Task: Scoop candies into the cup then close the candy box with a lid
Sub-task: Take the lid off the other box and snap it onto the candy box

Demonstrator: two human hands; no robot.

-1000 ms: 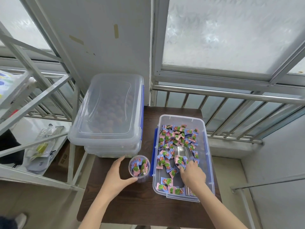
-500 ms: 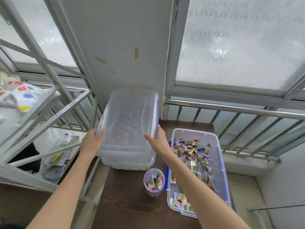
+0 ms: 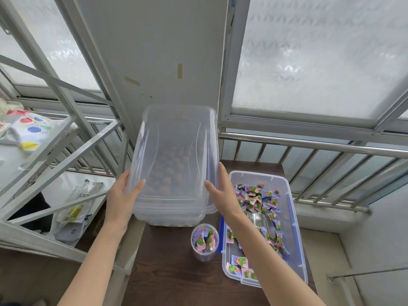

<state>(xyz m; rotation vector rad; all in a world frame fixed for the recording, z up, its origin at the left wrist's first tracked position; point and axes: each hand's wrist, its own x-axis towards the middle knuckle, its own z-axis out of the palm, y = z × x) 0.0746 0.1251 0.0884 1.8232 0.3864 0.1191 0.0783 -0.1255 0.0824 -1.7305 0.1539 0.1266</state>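
A clear lid [image 3: 174,151] is tilted up off a second clear box [image 3: 172,219] of round brown sweets at the table's back left. My left hand [image 3: 123,195] grips the lid's left edge and my right hand [image 3: 223,193] grips its right edge. The open candy box [image 3: 295,221] with blue clips lies at the right, holding several wrapped candies [image 3: 258,197] and a metal scoop [image 3: 265,226]. A clear cup [image 3: 204,241] with candies in it stands between the two boxes, in front of the lid.
The dark wooden table [image 3: 167,277] is small, with a metal railing [image 3: 309,144] and frosted windows behind it. A white metal rack [image 3: 55,164] with bags and packets stands close on the left. The floor drops away at the right.
My hands left the cup and the scoop, which now lies in the candy box. Both went to the lid on the left box and raised its near end.
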